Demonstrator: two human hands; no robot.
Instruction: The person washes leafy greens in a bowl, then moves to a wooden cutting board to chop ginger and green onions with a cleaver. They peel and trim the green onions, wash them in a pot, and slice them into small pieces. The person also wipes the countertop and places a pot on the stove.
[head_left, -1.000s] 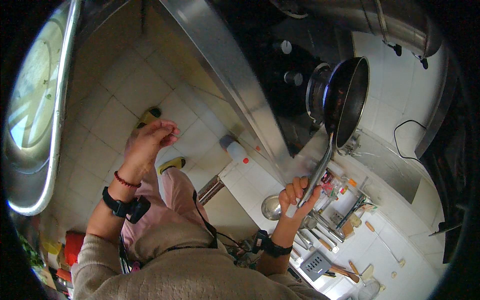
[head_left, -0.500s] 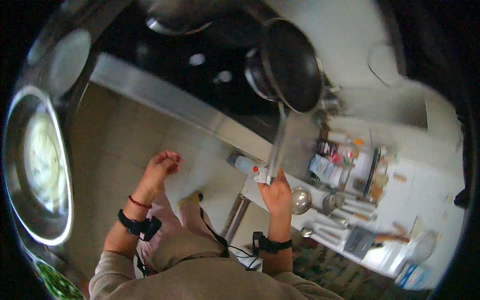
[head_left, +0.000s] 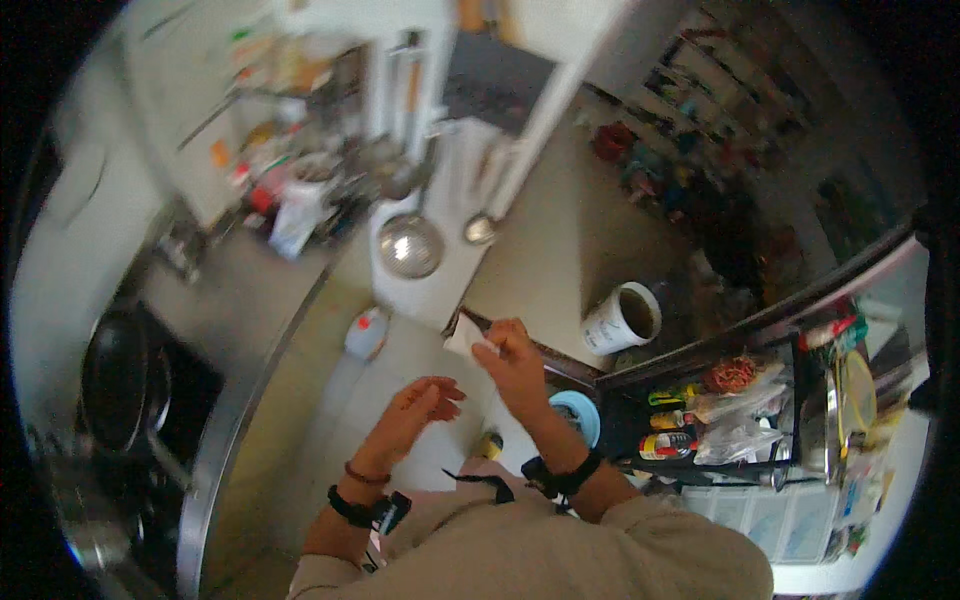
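Note:
My right hand (head_left: pixel 515 362) is closed on a small white piece, flat like folded paper or tissue (head_left: pixel 466 337); its exact kind is blurred. It is held out over the floor near the doorway. My left hand (head_left: pixel 422 408) is beside it to the left and lower, with nothing seen in it and its fingers loosely stretched. The two hands are apart. A bottle with a red cap (head_left: pixel 367 333) stands beyond my left hand. Black bands are strapped on both wrists.
To the left, a black frying pan (head_left: pixel 118 380) rests on the stove beside the counter (head_left: pixel 275 285). A perforated ladle (head_left: pixel 411 246) and other utensils hang ahead. Right of the doorway stand a white bucket (head_left: pixel 622 318), a blue basin (head_left: pixel 577 415) and a black rack (head_left: pixel 785 450) with bottles and bags.
My view has turned right, from the stove toward the doorway and rack. My right hand has left the pan handle's side, carrying the white piece. My left hand has come nearer to it.

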